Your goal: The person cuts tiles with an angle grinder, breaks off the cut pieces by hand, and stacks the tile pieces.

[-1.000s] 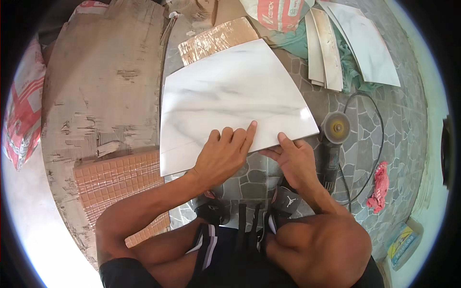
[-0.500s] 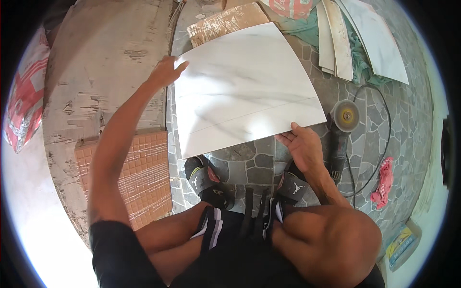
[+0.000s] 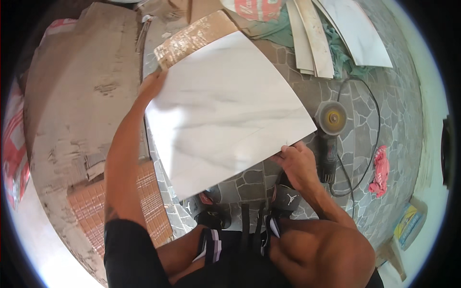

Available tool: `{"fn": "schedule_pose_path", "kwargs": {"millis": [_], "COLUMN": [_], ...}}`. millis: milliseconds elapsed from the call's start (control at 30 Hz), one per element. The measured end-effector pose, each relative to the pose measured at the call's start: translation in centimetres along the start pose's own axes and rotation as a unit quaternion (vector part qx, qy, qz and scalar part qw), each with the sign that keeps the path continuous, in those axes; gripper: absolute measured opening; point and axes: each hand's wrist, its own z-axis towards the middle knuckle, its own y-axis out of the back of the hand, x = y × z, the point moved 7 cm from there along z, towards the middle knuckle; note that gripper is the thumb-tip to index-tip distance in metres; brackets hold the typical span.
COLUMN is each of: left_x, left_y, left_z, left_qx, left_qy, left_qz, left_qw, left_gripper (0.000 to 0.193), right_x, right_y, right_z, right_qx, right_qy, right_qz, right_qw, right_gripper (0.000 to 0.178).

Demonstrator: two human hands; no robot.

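A large white tile (image 3: 225, 105) with grey marble veins is in front of me, held in both hands. My left hand (image 3: 153, 85) is closed on its left edge near the far corner, some fingers hidden. On the near edge, towards the right corner, my right hand (image 3: 298, 165) grips with the thumb on top and fingers underneath. A thin straight line crosses the tile's near part. Just right of it an angle grinder (image 3: 328, 151) with a round disc lies on the floor. Beyond the tile's far edge shows a brown, whitish-smeared slab (image 3: 197, 38).
Worn brown board (image 3: 81, 96) covers the left side, beside an orange-brown ridged tile (image 3: 153, 201). Cut strips (image 3: 307, 38) and another marbled tile piece (image 3: 357, 33) lie far right on green cloth. A black cord (image 3: 377, 115) loops near a pink rag (image 3: 381, 172) on the stone-patterned floor (image 3: 360, 144).
The tile has turned slightly; its left near corner has come closer to my feet. My left hand has closed more around the edge. My head view has shifted too.
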Motion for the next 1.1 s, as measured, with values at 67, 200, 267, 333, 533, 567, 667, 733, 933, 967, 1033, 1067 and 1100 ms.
{"fn": "schedule_pose_path", "kwargs": {"millis": [67,200,267,333,533,567,667,733,933,967,1033,1067,1100], "left_x": [-1.2,4.7,5.1,4.3,1.7,2.6,5.2,5.3,1.8,1.6,2.4,2.6,2.9], "left_y": [1.0,5.0,5.5,5.5,2.9,1.9,-1.8,-2.9,-3.0,-3.1,-4.2,-4.9,-5.3], "left_z": [-2.7,-8.0,-11.3,-14.0,-19.8,-20.4,-20.6,-21.1,-21.0,-21.1,-20.8,-20.4,-20.0], "left_qx": [-0.015,-0.093,-0.098,-0.091,-0.184,-0.200,-0.183,-0.212,-0.186,-0.198,-0.210,-0.222,-0.233], "left_qy": [0.034,0.118,0.155,0.192,0.163,0.171,0.214,0.225,0.268,0.269,0.274,0.257,0.238], "left_qz": [-0.055,-0.154,-0.229,-0.272,-0.376,-0.404,-0.402,-0.377,-0.292,-0.336,-0.378,-0.419,-0.459], "left_qw": [0.998,0.977,0.956,0.938,0.893,0.876,0.871,0.873,0.899,0.881,0.859,0.842,0.824], "left_gripper": [0.069,0.071,0.076,0.080,0.068,0.064,0.060,0.059,0.059,0.059,0.060,0.060,0.061], "right_x": [2.0,8.4,12.7,16.0,20.9,20.5,20.1,19.7,18.7,18.2,18.1,18.0,18.6], "right_y": [0.7,-2.1,-4.4,-3.7,-8.2,-9.5,-12.2,-13.5,-14.3,-14.9,-16.5,-16.7,-17.0], "right_z": [-0.8,-0.2,0.9,4.9,17.0,18.7,24.4,26.6,31.5,31.7,31.7,32.3,32.6], "right_qx": [-0.017,0.020,0.042,0.061,0.053,0.021,-0.034,-0.051,-0.032,-0.027,-0.025,-0.022,-0.043], "right_qy": [0.010,0.050,0.066,0.099,0.088,0.115,0.152,0.157,0.142,0.141,0.211,0.210,0.244], "right_qz": [-0.011,-0.126,-0.225,-0.292,-0.378,-0.404,-0.495,-0.558,-0.622,-0.625,-0.684,-0.685,-0.693], "right_qw": [1.000,0.991,0.971,0.949,0.920,0.907,0.855,0.813,0.770,0.767,0.698,0.697,0.677], "right_gripper": [0.037,0.037,0.033,0.032,0.022,0.024,0.029,0.031,0.035,0.035,0.039,0.039,0.036]}}
